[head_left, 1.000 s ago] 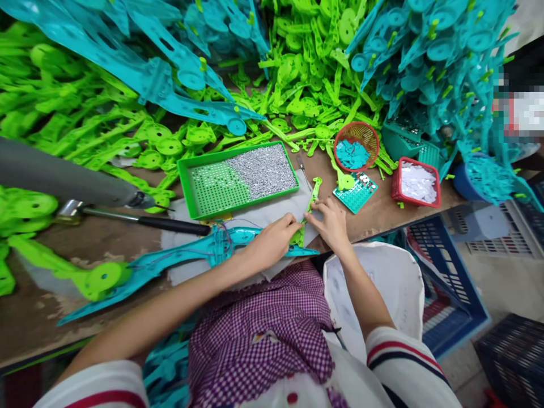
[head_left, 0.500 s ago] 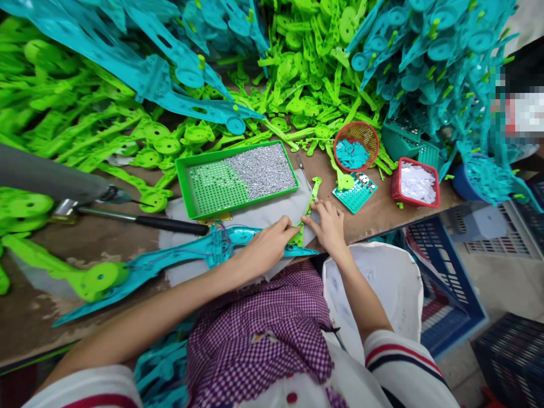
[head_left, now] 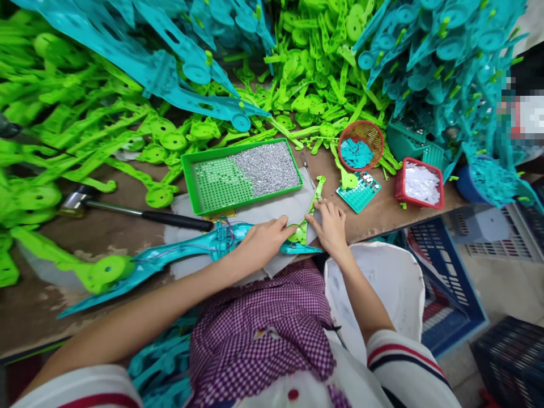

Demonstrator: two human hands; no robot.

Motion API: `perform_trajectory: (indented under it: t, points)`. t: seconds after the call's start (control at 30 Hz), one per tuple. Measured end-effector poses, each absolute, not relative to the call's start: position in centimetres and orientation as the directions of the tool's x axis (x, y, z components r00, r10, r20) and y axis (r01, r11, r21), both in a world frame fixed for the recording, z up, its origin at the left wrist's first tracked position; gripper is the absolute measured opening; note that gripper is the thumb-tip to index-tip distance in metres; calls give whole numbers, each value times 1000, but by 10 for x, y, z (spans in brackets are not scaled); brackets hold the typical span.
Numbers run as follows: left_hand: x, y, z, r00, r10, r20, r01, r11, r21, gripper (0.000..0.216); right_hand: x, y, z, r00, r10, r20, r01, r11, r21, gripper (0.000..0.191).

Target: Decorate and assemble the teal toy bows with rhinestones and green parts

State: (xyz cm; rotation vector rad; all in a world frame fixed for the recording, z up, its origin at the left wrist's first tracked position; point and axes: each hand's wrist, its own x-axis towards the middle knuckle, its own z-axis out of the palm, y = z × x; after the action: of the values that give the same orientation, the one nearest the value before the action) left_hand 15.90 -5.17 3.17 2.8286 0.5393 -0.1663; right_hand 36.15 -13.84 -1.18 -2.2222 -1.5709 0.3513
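My left hand has its thumb and fingers closed on the lower end of a slim lime-green plastic arm. From the other side, my right hand pinches the middle of the same arm; what lies under its fingertips is too small to make out. A long turquoise plastic housing, with thin wires along it, lies beneath my left hand and forearm. A second, larger lime-green arm with a round disc rests over the housing's left part. Grey cloth lies under the work.
A green tray of small metal pins stands behind my hands. A hammer lies left. To the right are an orange basket, a turquoise pegboard and a red basket of white pieces. Piled plastic parts line the back.
The hanging power screwdriver at the left has swung away, mostly out of view. The view has shifted slightly. Both hands stay on the lime-green arm, their fingers barely moved.
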Motion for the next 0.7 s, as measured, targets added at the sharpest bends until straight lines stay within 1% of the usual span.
perform_trajectory:
  t: [0.2,0.33,0.53,0.6,0.7]
  points:
    - [163,-46,35,912,354,-208,400,-879,258,46,371,-144,-12,258,966,-16,828,-230,-511,49]
    - [162,-46,33,912,362,-195,403,-879,253,45,366,-142,-7,322,946,-30,803,-290,-521,52]
    - [149,-50,25,938,317,-138,344,-903,259,53,355,-139,-2,371,926,-66,785,-351,-510,49]
    - [140,-54,22,936,336,-105,352,-898,265,55,355,-139,-2,366,928,-75,787,-351,-507,48]
    - [125,-62,21,912,402,-81,407,-863,298,48,356,-139,-4,367,927,-78,783,-353,-513,49]
